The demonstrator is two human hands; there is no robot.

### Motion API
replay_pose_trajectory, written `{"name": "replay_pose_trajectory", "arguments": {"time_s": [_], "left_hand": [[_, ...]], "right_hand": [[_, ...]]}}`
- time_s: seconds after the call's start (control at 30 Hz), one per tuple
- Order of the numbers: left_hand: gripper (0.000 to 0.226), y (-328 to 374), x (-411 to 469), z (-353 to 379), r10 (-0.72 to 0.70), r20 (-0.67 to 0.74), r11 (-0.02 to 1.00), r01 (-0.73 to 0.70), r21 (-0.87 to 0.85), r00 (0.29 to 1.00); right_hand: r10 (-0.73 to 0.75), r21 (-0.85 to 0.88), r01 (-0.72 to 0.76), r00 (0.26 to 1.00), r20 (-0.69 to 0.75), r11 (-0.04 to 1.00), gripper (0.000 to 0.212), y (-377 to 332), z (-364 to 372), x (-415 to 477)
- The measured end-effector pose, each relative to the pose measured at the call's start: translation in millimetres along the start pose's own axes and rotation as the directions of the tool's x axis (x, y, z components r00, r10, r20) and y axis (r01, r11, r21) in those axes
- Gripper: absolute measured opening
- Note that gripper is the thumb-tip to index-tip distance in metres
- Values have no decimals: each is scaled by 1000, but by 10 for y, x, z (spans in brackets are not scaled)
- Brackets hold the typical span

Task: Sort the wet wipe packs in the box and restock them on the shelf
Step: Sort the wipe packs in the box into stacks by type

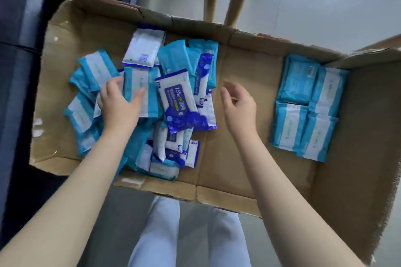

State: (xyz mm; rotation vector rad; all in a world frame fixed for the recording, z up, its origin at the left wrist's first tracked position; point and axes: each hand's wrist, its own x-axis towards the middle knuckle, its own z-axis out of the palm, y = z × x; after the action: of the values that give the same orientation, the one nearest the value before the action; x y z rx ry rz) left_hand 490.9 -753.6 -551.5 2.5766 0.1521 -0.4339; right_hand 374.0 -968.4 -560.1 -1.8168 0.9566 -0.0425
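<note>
A big open cardboard box (pixel 243 65) lies below me. Its left half holds a loose pile of wet wipe packs, light blue ones and dark blue-and-white ones; a large dark blue pack marked 75% (pixel 184 104) lies on top. Several light blue packs (pixel 308 108) sit in a neat block at the right end. My left hand (pixel 119 102) rests on the pile, thumb and fingers on either side of a light blue pack (pixel 140 91). My right hand (pixel 238 104) hovers over the bare middle of the box, fingers loosely curled, holding nothing.
Wooden chair legs (pixel 234 0) stand on the pale floor just beyond the box's far wall. A dark blue unit (pixel 17 50) runs along the left. The box's right flap (pixel 368 136) stands up. My white trousers (pixel 184 234) show below the near edge.
</note>
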Motion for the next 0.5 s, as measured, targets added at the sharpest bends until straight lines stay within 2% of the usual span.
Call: {"name": "replay_pose_trajectory", "arguments": {"time_s": [0.03, 0.1, 0.17, 0.3, 0.43, 0.5], "left_hand": [[55, -98, 105, -44, -74, 71, 996, 70, 53, 995], [57, -202, 206, -44, -79, 134, 988, 59, 142, 988], [55, -249, 268, -22, -82, 162, 991, 63, 120, 983], [46, -280, 369, 22, -150, 261, 984, 170, -55, 954], [36, -354, 420, -51, -205, 307, 909, 297, -293, 929], [32, -416, 375, -122, -222, 283, 854, 326, -405, 933]], "right_hand": [[-4, 6, 4, 1000, 21, 1000, 28, -115, 159, 60], [22, -8, -21, 998, 63, 1000, 32, -291, 416, 173], [45, -78, -39, 995, 84, 996, 39, -418, 644, 267], [82, -227, -57, 992, 100, 972, 42, -548, 853, 409], [237, -211, -221, 970, 51, 952, 25, -671, 952, 498], [342, -133, -334, 939, 39, 933, 26, -737, 987, 528]]}}
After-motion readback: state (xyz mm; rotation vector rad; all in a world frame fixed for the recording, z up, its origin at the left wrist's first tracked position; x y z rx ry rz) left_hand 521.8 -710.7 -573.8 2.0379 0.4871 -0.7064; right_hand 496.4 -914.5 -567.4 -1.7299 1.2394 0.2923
